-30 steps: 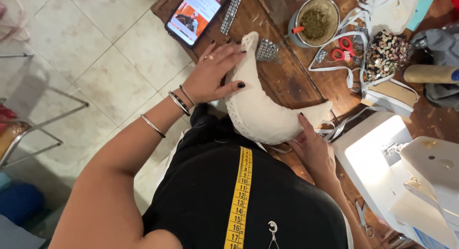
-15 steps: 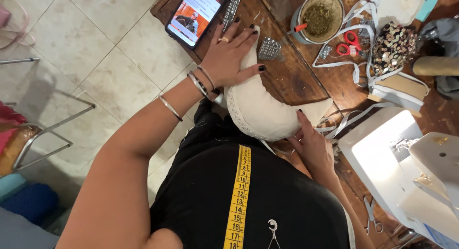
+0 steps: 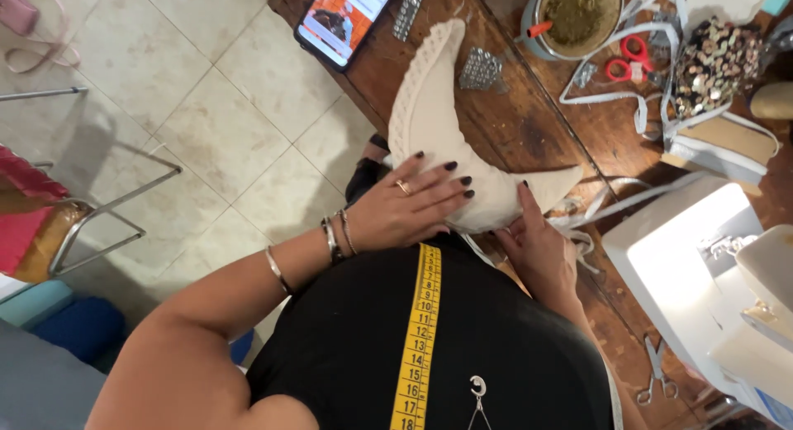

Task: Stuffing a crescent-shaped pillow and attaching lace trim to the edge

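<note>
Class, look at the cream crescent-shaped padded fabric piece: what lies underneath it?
The cream crescent-shaped padded fabric piece rests on the dark brown wooden table. The left hand presses on its lower end and the right hand touches its tip. Whatever lies beneath the fabric itself is covered.

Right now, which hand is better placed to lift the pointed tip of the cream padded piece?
Probably the right hand: its fingers sit at the lower edge of the cream padded piece, beside the pointed tip. The left hand lies flat on the piece's near end, pinning it to the wooden table.
</note>
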